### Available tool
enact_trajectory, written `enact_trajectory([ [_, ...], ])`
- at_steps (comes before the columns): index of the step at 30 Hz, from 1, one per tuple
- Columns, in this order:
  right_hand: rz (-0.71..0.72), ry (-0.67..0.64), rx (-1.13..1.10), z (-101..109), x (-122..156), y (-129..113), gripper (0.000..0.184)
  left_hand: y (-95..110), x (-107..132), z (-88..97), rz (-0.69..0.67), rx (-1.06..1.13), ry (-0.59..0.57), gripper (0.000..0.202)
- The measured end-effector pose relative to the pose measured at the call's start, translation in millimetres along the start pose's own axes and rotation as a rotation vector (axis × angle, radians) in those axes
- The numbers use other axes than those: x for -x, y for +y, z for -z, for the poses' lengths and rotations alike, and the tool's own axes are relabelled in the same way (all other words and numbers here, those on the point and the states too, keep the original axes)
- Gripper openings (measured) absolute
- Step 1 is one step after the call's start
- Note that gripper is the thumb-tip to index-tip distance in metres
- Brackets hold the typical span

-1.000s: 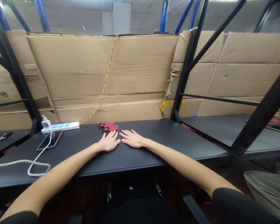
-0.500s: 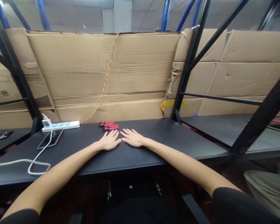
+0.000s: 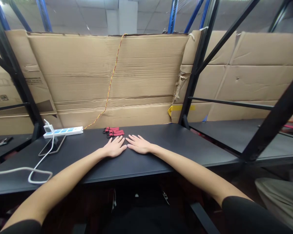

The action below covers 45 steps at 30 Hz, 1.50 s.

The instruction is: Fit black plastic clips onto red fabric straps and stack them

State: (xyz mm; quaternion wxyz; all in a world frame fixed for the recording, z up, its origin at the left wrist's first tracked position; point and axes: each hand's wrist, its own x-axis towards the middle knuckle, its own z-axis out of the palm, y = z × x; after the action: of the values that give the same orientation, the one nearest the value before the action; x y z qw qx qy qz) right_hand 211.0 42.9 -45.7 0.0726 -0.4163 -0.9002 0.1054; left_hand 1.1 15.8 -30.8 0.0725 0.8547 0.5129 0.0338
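My left hand (image 3: 114, 147) lies palm down on the black tabletop (image 3: 146, 165), its fingers spread and holding nothing. Beside it, my right hand (image 3: 139, 144) also rests flat with fingers apart, the two thumbs almost meeting. Just beyond the left fingertips is a small group of red fabric straps (image 3: 115, 132) with black rings or clips at their left ends. They overlap, so I cannot tell exactly how many there are. Neither hand appears to grip the straps.
A white power strip (image 3: 65, 131) with a plugged-in charger sits at the back left. Near it lies a phone-like device (image 3: 54, 146), crossed by a white cable (image 3: 39, 164). Cardboard (image 3: 141, 74) walls the back, with a twisted red-yellow cord (image 3: 109, 86). Black rack posts (image 3: 194, 78) flank the table.
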Motion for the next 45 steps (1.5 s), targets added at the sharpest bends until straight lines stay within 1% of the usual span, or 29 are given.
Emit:
enact_trajectory([
  [6,-0.004,-0.017,0.014,1.8,1.1,-2.0,0.070,1.0,0.6,0.9,0.003,-0.017,-0.017,0.074],
  [14,-0.007,-0.024,0.023,2.9,1.5,-3.5,0.071,0.9,1.6,1.5,-0.001,-0.011,-0.006,0.071],
  [26,-0.007,-0.023,0.021,1.8,0.9,-2.7,0.071,-1.0,-0.1,0.3,-0.002,-0.046,-0.031,0.077],
  [45,-0.001,-0.013,0.034,0.1,-0.9,-1.0,0.070,-3.4,-1.9,-1.8,-0.015,-0.022,-0.004,0.074],
])
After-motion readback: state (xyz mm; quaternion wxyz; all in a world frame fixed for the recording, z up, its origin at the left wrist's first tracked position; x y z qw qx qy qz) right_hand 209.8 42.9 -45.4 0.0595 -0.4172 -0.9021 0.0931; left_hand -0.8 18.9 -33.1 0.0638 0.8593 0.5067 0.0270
